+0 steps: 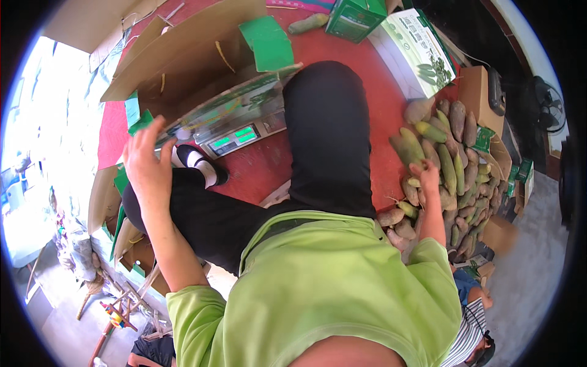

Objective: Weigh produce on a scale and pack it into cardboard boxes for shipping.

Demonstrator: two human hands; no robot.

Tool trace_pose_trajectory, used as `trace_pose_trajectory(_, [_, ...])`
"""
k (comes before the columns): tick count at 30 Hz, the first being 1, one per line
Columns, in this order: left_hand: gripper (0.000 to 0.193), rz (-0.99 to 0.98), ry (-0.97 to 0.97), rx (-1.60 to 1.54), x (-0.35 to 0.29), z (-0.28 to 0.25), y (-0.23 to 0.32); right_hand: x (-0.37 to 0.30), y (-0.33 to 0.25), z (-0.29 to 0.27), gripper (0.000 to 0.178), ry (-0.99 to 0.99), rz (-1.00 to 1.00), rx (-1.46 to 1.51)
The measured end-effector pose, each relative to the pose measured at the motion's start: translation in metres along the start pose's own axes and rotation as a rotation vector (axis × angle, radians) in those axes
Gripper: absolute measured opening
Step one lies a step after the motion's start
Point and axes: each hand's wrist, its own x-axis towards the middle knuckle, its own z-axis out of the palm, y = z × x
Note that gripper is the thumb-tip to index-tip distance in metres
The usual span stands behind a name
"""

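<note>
On the right, my right hand (428, 174) has its fingers closed on the lower end of a green radish (408, 147), at the near side of a large heap of radishes (458, 168). My left hand (148, 165) is raised with its fingers apart, beside the near edge of a large open cardboard box (195, 70). I cannot tell whether it touches the box. Beneath that box is a digital scale (235, 140) with lit green displays. Loose green flaps (268, 44) stick up from the box's rim.
A green carton (356, 18) and a white printed box (416, 52) lie at the far right on the red floor covering (257, 171). One radish (307, 23) lies beside the carton. Another person in stripes (468, 333) is at lower right. A fan (548, 105) stands at far right.
</note>
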Motion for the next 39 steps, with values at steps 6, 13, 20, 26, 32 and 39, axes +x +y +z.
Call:
trace_pose_trajectory(6, [0.014,-0.001,-0.057,-0.108,-0.009,0.009,-0.008,-0.003,-0.179,-0.062,0.049,-0.020,-0.522,0.311])
trace_pose_trajectory(13, [0.018,0.013,-0.038,-0.105,-0.012,0.008,-0.007,-0.062,-0.382,-0.070,0.047,-0.227,-1.061,0.236])
trace_pose_trajectory(20, [0.021,0.023,-0.003,-0.083,-0.013,0.010,-0.007,-0.089,-0.504,0.051,0.049,-0.323,-1.399,-0.525])
trace_pose_trajectory(26, [0.024,0.064,0.026,-0.108,-0.009,0.016,-0.008,-0.102,-0.538,0.158,0.043,-0.432,-1.359,-0.587])
trace_pose_trajectory(32, [0.029,0.013,-0.009,-0.119,-0.012,0.015,-0.011,-0.084,-0.527,0.125,0.040,-0.464,-1.532,-0.200])
trace_pose_trajectory(39, [0.028,0.001,-0.027,-0.125,-0.010,0.017,-0.006,0.003,-0.384,0.007,0.031,-0.396,-1.121,0.388])
